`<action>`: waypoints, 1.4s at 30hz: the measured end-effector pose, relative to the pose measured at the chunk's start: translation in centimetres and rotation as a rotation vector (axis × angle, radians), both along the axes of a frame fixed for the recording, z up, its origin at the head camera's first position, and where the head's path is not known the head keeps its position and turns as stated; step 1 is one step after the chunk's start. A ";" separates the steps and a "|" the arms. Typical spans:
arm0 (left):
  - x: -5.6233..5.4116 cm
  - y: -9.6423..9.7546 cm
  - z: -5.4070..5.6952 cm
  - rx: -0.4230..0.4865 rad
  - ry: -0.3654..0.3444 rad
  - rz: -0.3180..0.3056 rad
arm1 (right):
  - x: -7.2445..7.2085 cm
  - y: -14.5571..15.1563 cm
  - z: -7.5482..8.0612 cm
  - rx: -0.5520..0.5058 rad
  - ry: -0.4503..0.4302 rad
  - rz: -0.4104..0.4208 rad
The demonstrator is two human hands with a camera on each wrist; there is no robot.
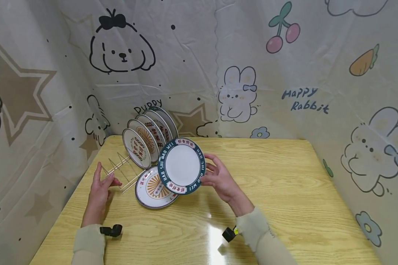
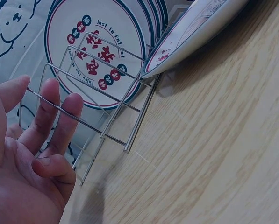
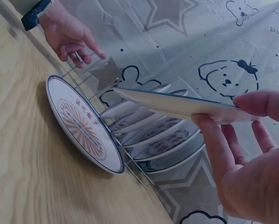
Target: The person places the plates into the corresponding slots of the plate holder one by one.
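My right hand (image 1: 220, 180) grips a plate (image 1: 182, 165) with a dark green rim by its right edge, thumb on one face and fingers on the other. The plate is tilted in the air and overlaps a second plate (image 1: 152, 193), which has an orange sunburst and leans low at the near right side of the wire plate rack (image 2: 113, 119). With thumb and fingertips about its end wire, my left hand (image 1: 101, 187) holds the near-left end of the rack. Several plates (image 1: 137, 149) stand on edge in a row at the rack's far part.
The wooden table (image 1: 268, 191) extends to the right of the rack. A printed curtain (image 1: 192, 55) hangs along the back and both sides, close behind the plates. Small black cameras (image 1: 112, 230) sit at both wrists.
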State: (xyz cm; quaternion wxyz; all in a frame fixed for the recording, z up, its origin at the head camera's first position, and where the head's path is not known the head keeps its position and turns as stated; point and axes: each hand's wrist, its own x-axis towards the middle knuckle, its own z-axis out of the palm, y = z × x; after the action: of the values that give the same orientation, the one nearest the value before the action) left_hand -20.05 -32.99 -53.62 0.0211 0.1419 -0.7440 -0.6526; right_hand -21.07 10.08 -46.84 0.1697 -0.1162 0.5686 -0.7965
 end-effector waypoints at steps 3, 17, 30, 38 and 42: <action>0.0 0.0 0.0 0.000 0.007 0.001 | 0.1 -0.6 -0.2 -0.021 0.012 0.021; 0.2 0.0 0.1 0.027 -0.006 0.018 | 0.9 -3.9 -2.0 -0.045 0.060 0.057; 0.2 0.1 0.1 0.048 -0.022 0.009 | 1.1 -6.5 -2.7 0.039 0.093 0.044; 0.3 0.3 0.3 0.055 -0.015 0.005 | 0.4 -8.3 -2.9 0.082 0.117 0.022; 0.4 0.3 0.4 0.058 -0.009 0.008 | 0.1 -9.1 -2.7 0.094 0.119 0.020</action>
State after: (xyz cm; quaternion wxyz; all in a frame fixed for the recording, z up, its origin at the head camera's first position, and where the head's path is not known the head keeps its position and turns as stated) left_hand -19.67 -32.65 -53.26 0.0163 0.1482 -0.7244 -0.6731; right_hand -21.00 0.99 -49.58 0.1489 -0.1613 0.6132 -0.7589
